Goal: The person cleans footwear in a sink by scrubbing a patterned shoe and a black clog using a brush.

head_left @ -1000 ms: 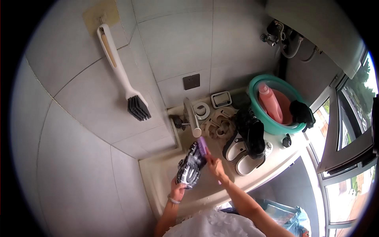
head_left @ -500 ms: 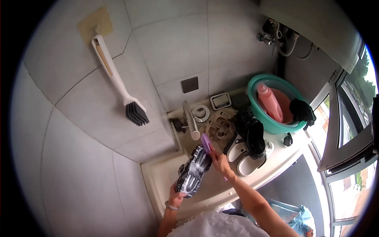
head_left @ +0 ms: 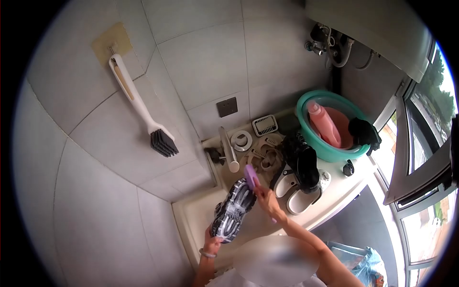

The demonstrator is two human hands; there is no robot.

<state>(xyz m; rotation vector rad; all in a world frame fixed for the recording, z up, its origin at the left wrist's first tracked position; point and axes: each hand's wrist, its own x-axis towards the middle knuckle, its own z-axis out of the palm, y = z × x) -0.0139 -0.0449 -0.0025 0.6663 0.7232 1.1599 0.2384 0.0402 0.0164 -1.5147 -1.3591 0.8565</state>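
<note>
My left hand [head_left: 212, 243] grips one end of a black and white shoe [head_left: 233, 211], with the patterned sole turned up and whitish foam across its middle. A purple brush [head_left: 250, 176] is in my right hand [head_left: 268, 203], its head by the far end of the sole; its bristles are hidden. The shoe is above the basin of the cream sink [head_left: 193, 203], just below the faucet [head_left: 229, 152]. To the right of my right hand lie white and black clogs [head_left: 299, 200], with a black shoe [head_left: 300, 162] resting against them.
Beige sandals [head_left: 264, 154], a round white dish [head_left: 241, 140] and a soap rack [head_left: 265, 125] sit behind the faucet. A green basin [head_left: 302, 117] holds a pink bottle [head_left: 325, 125]; black cloth [head_left: 364, 133] hangs over its rim. A long-handled brush [head_left: 138, 103] hangs on the left wall.
The sole has turned further toward the camera and shows more foam. The brush in my right hand has moved slightly right along the shoe's far end. The view has shifted a little.
</note>
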